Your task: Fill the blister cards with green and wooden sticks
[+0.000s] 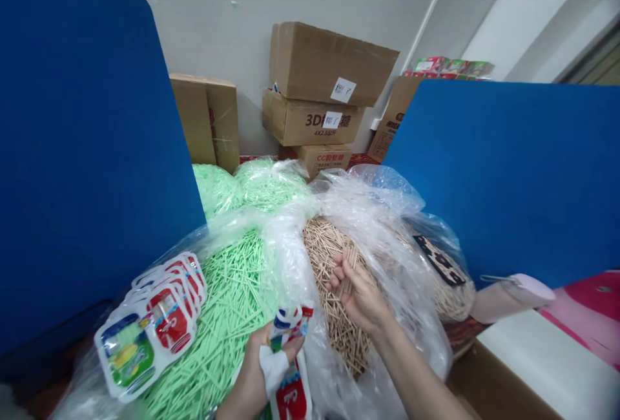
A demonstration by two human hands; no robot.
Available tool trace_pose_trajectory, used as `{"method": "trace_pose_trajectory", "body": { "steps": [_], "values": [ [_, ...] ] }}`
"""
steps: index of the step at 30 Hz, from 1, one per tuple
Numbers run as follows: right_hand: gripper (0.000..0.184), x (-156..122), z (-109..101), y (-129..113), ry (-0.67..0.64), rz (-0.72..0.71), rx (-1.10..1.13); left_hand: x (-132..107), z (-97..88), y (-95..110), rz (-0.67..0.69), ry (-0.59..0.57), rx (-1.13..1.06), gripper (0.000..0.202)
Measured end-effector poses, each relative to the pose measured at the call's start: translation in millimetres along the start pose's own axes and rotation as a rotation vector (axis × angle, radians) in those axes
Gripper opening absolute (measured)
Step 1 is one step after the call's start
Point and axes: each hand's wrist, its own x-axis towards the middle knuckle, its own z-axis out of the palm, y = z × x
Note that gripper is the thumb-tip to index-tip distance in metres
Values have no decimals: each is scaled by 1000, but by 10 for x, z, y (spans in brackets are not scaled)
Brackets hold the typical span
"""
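My left hand (256, 368) is closed around a small white packet with red and blue print (287, 358), held upright over a clear bag of green sticks (227, 316). My right hand (356, 291) reaches into a second clear bag full of tan wooden sticks (334, 258), its fingers curled and pinching a few of those sticks. A fanned stack of the same printed packets (155, 320) lies on the green sticks to the left of my left hand.
Blue padded dividers stand at the left (87, 148) and right (508, 174). More bags of green sticks (252, 184) sit behind. Cardboard boxes (320, 84) are stacked against the far wall. A pink tape dispenser (513, 294) and a white surface (547, 362) lie at the right.
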Motion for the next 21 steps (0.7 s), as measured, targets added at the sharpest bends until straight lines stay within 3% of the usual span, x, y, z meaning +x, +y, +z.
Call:
{"method": "trace_pose_trajectory", "body": {
  "steps": [3, 6, 10, 15, 21],
  "values": [
    [27, -152, 291, -89, 17, -95, 156, -7, 24, 68, 21, -18, 48, 23],
    [23, -257, 495, -85, 1, -269, 103, -22, 37, 91, 76, -9, 112, 21],
    [19, -301, 607, 46, -53, -407, 12, -18, 39, 32, 102, -12, 125, 20],
    [16, -306, 665, 142, -102, -357, 14, 0, -3, -54, 31, -44, 37, 23],
    [15, -340, 703, 156, -92, -297, 40, -22, -36, -55, 34, 5, -1, 19]
  ]
}}
